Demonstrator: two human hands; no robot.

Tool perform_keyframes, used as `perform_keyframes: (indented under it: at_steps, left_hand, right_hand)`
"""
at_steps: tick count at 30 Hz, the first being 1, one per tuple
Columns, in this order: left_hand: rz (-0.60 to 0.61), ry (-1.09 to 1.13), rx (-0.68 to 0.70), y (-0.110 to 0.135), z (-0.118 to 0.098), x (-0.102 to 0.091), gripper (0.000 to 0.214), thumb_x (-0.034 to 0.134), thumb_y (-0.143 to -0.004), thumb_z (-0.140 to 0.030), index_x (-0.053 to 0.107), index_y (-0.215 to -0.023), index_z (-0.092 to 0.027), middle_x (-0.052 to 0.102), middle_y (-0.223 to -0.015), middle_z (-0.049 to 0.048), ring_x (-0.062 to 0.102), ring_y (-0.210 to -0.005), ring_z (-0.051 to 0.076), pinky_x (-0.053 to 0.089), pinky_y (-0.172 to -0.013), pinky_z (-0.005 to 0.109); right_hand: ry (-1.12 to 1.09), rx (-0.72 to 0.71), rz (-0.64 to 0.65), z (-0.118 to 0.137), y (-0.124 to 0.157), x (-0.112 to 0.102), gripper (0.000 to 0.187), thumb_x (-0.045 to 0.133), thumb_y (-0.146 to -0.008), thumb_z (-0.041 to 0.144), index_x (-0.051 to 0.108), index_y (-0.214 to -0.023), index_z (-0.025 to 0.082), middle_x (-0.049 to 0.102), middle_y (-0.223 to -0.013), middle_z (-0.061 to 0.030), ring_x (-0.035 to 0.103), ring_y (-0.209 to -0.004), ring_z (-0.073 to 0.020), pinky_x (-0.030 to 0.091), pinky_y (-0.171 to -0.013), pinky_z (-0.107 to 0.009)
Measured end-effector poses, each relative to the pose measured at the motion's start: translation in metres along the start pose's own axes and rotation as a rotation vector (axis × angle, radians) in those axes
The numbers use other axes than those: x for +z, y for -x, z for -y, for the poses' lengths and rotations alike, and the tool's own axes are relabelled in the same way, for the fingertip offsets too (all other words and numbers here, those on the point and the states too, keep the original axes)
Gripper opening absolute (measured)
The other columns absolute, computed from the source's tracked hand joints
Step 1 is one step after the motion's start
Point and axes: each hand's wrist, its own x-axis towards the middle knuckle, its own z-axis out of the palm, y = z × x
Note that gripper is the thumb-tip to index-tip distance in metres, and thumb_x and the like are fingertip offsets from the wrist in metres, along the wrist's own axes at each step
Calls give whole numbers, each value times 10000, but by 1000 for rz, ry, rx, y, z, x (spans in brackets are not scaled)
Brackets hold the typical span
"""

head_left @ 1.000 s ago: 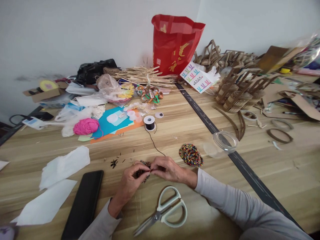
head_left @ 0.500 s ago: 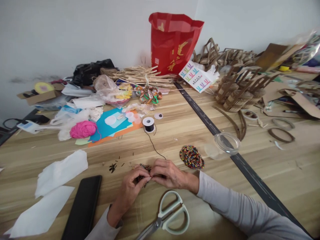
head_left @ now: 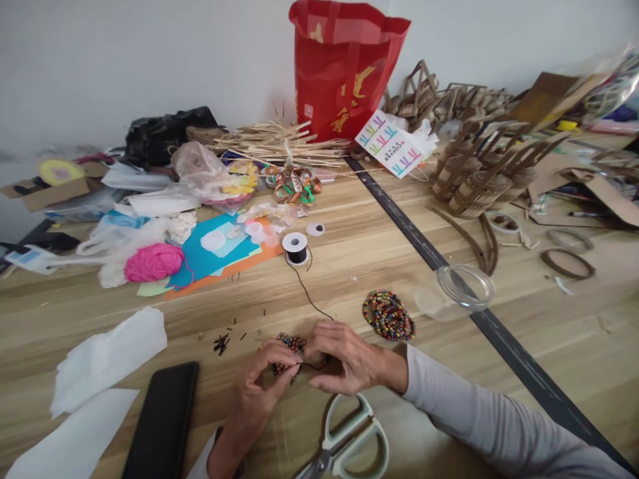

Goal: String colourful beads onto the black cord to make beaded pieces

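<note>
"COFFEE" on white card (head_left: 392,150) (rotated)

Beadwork (head_left: 291,342) at ctr of table (head_left: 374,266); scissors (head_left: 328,454) before it; phone (head_left: 162,422) L; bead coil (head_left: 389,315) R; spool (head_left: 295,246) behind.

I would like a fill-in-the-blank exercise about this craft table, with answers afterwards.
The left hand and right hand hold a beaded piece and black cord that runs from a ___.
The ball of yarn is ___.
The tall upright bag is ___.
Left of the left hand lies a black ___.
Answers: spool, pink, red, phone.
</note>
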Motion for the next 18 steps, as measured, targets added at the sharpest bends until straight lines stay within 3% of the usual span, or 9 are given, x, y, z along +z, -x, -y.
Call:
perform_keyframes:
  at_steps: [5,12,18]
  left_hand:
    - [0,-74,38,0,-2,0,204,637,-754,6,645,-818,-188,693,-761,17,631,-752,160,507,-717,274]
    - [-18,-215,50,-1,-3,-3,156,659,-774,-85,657,-899,-178,689,-782,35,630,-771,183,491,-732,302]
    - [-7,-243,136,-2,-4,0,124,647,-777,-52,658,-791,-175,658,-678,14,611,-693,168,477,-687,297]
  right_hand:
    - [5,38,39,1,0,3,114,481,-923,220,570,-892,155,604,-821,-70,543,-817,-172,432,-744,-296]
    - [16,54,26,1,1,3,145,495,-938,233,594,-877,146,613,-806,-71,544,-782,-165,431,-715,-290]
    - [112,11,50,6,-2,4,133,497,-922,210,581,-834,156,605,-768,-56,528,-751,-167,423,-702,-295]
